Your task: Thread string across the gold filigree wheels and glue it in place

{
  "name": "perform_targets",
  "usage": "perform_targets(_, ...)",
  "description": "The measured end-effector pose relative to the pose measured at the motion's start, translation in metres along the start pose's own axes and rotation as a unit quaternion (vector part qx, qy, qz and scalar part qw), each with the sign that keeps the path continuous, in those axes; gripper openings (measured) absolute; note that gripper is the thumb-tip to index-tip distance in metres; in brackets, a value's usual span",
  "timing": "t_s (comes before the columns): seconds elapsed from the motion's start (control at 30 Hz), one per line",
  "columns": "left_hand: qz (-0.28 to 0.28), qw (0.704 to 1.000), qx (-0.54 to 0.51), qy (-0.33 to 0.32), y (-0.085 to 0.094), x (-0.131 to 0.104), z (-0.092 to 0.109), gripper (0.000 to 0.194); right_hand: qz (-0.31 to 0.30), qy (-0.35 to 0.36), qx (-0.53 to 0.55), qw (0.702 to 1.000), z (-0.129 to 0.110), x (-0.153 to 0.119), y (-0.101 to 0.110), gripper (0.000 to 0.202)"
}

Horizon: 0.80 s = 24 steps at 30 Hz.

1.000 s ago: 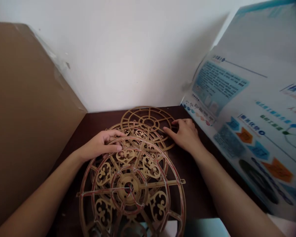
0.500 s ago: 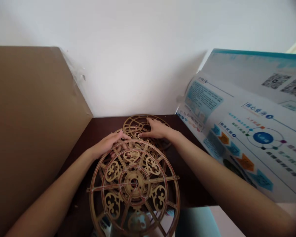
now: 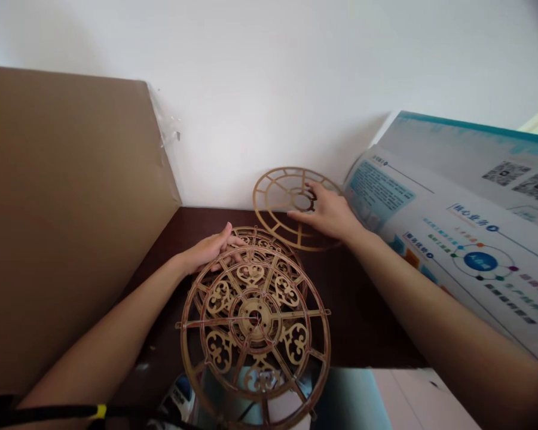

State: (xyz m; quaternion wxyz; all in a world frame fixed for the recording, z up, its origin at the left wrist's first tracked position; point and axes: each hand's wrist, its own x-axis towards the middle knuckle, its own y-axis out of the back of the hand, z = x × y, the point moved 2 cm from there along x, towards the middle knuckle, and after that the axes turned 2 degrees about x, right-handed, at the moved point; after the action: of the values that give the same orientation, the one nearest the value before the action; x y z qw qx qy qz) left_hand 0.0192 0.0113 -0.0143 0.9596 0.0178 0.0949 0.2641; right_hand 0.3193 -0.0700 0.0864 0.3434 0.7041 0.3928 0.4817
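two ways at once, held bare hands over dark red-brown bench [image 3: 367, 334]. with right hand [image 3: 330, 215], appeared to grip plain frame [image 3: 295, 192] near its hub, thumb and fingers spread across the inner ring. with left hand [image 3: 210, 249], had thumb raised apart and fingers loosely bent by the upper rim of front ornate wheel [image 3: 244, 319], around its 11 o'clock; could not tell grasp from mere touch there, fingertips being partly hidden.

had plain frame toward 10 o'clock of right hand and toward 2 o'clock of left hand, so much nearer to the right. found no true long axis in so round a thing; saw it as a flattened oval, widest roughly from 9 to 3 o'clock. saw its upper part against white wall [image 3: 251, 89] and its lower edge over bench; could not tell contact from clearance beneath.

saw front ornate wheel partly cover rear ornate wheel [image 3: 255, 230], both toward 7 o'clock of plain frame, with front ornate wheel's 6 o'clock rim showing past the near edge of bench. noted brown panel [image 3: 72, 209] at 9 o'clock and printed board [image 3: 452, 239] at 3 o'clock.
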Motion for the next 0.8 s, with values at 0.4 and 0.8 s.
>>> perform_targets(0.4,-0.001,0.999,-0.029,-0.012,-0.006,-0.006,0.008,0.082,-0.248,0.268,0.105,0.925,-0.105,-0.161,0.033,0.104)
perform_targets(0.8,-0.041,0.999,-0.024,-0.002,-0.005,-0.006,0.012,0.07,-0.309,0.266,0.064,0.911,-0.098,-0.182,-0.006,0.104)
